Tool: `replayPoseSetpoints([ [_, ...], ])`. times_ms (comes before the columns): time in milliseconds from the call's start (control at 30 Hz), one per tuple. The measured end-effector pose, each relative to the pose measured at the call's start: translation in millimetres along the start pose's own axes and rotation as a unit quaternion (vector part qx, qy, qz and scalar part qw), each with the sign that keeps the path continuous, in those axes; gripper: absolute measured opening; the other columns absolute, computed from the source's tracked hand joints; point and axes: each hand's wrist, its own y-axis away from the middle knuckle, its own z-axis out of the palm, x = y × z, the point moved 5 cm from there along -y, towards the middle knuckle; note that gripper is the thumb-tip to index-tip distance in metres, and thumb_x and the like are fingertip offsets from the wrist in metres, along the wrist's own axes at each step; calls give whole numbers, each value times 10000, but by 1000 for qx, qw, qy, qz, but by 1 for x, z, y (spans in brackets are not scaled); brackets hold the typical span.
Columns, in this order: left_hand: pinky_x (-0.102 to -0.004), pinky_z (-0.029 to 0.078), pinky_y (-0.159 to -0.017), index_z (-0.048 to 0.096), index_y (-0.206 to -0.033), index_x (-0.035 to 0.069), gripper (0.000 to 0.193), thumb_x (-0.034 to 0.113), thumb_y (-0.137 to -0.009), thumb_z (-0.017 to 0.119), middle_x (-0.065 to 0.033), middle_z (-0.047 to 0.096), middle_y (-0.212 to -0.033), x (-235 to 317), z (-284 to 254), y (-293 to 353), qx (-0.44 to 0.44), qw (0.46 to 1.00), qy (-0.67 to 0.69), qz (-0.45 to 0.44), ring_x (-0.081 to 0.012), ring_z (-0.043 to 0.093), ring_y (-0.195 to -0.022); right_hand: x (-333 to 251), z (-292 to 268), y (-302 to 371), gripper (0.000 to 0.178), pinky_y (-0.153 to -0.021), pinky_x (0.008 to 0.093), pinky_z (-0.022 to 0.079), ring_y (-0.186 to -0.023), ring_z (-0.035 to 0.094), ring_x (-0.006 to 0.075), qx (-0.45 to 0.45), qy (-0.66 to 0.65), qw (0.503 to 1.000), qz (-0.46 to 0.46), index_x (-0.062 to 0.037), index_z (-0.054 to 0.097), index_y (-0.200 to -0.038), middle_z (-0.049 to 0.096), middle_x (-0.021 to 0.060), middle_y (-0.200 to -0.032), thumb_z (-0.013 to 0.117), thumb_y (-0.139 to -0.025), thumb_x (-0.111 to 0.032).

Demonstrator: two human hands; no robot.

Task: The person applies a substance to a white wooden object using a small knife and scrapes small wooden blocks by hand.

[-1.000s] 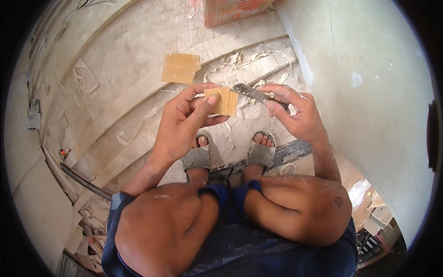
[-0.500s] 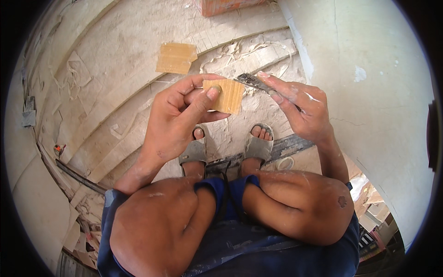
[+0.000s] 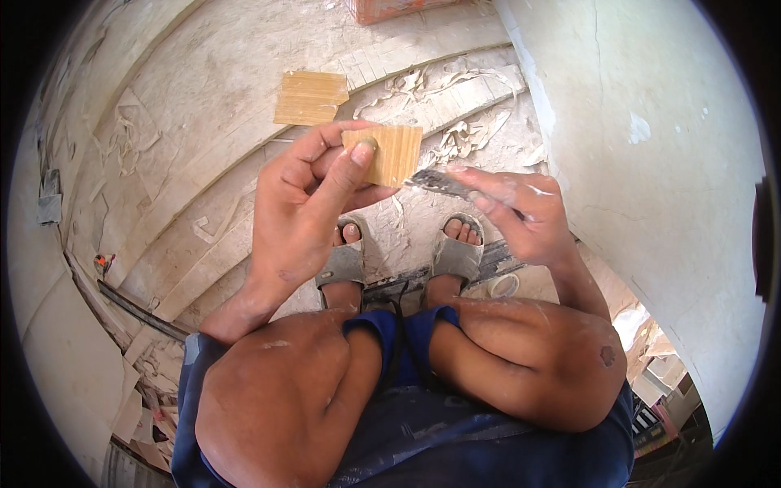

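Observation:
Between the thumb and fingers of my left hand [image 3: 305, 191] is a small flat wood-grain piece [image 3: 399, 154], tan with fine stripes. My right hand [image 3: 529, 211] pinches a dark, flat blade-like scraper [image 3: 435, 182] with whitish smears. The scraper's tip is at the piece's lower right corner; whether it touches cannot be made out. Whitish residue marks my right fingers. Beyond my left hand, a second wood-grain piece [image 3: 311, 98] with a notched right edge lies on the dusty floor.
Pale curled strips [image 3: 468, 138] and flat boards [image 3: 431, 106] litter the floor. A cracked, pale panel [image 3: 651, 146] stands along the right. An orange-red package [image 3: 390, 8] sits at the top. My sandalled feet [image 3: 455, 248] are below my hands, near a small round lid-like thing [image 3: 503, 285].
My right hand has lowered the scraper from the piece's upper right corner to its lower right corner. My left hand has raised the piece slightly and shifted it left.

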Motion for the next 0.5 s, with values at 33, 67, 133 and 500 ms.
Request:
replayPoseSetpoints([
  [33, -283, 559, -791, 527, -1150, -31, 271, 139, -940, 519, -115, 641, -974, 1, -2, 0, 2, 1000, -5, 5, -154, 638, -878, 2, -2, 1, 347, -536, 246, 461, -556, 542, 109, 13, -22, 1000, 16, -98, 595, -1208, 676, 85, -802, 531, -874, -31],
  [67, -288, 560, -789, 524, -1155, -22, 271, 139, -937, 519, -113, 638, -987, 2, -5, -1, 3, 1000, -9, 11, -159, 638, -893, 4, -5, 3, 339, -531, 247, 455, -549, 528, 95, 27, -44, 998, 31, -96, 587, -1218, 671, 77, -784, 517, -890, -45],
  [133, -294, 562, -787, 522, -1160, -15, 272, 138, -935, 519, -109, 634, -1002, 1, -13, -2, 23, 1000, -10, 19, -167, 640, -905, 8, -10, 2, 341, -523, 251, 450, -552, 518, 73, 50, -59, 995, 67, -85, 557, -1249, 666, 62, -766, 490, -915, -75],
  [500, -310, 543, -847, 522, -1143, -10, 254, 135, -935, 503, -123, 626, -1036, -28, -45, -15, 106, 993, 49, 16, -190, 649, -910, 160, 84, -37, 383, -440, 300, 499, -547, 632, 193, 13, 460, 888, -5, -49, 529, -1220, 615, 99, -751, 496, -840, -78],
])
